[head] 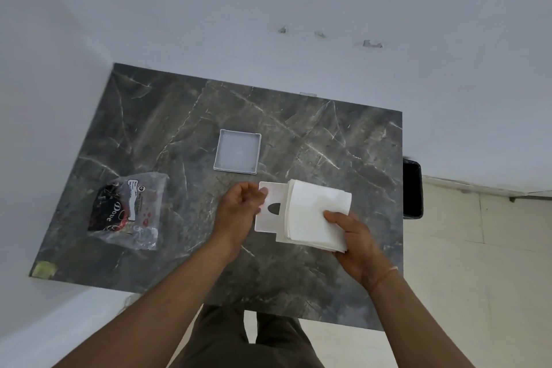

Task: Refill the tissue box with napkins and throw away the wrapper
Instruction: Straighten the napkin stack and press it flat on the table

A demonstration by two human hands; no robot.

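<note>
Both hands work together: left hand [239,209] pinches the tissue box [268,209] edge to steady it, while right hand [355,243] grips the napkins [316,212] stack, lined up for insertion.

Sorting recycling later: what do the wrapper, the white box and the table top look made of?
Wrapper: thin clear plastic film, crinkled and glossy, printed label. White box: likely rigid matte plastic, with smooth flat walls. Table top: dark grey veined marble or a marble-look laminate; cannot tell which.
</note>
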